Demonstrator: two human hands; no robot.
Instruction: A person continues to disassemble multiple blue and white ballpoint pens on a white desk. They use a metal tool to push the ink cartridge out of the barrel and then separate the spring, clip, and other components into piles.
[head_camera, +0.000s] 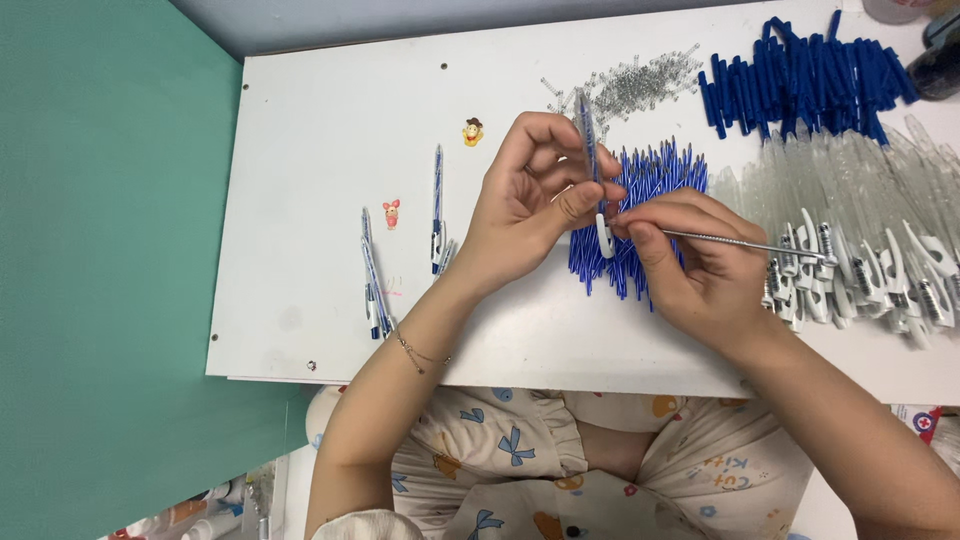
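Pinching the half-built pen (590, 150) between my left thumb and fingertips, I keep its barrel tilted nearly upright so the white clip end (604, 238) points down toward my other hand. My left hand (525, 205) is curled closed around it, thumb pressed flat against the barrel to stop it rolling. My right hand (690, 260) is closed too, gripping a thin metal pick (745, 245) like a pencil, forefinger and thumb close to its tip so the point lands just where the clip meets the barrel. The long shank runs out to the right, past my knuckles.

Directly under and behind both hands lies a heap of blue ink refills (640, 215), kept within a short reach. Just beyond my left fingertips sits a scatter of tiny springs (640, 85). Off to the right of my right hand, clear barrels with white clips (860, 230) are fanned out in a wide bank, and farther up on that side a pile of blue pen parts (800, 75) waits. To the left of my left wrist, well apart from the stock, a few finished pens (375, 280) lie on the white tabletop (300, 200), near two small cartoon stickers (472, 131).
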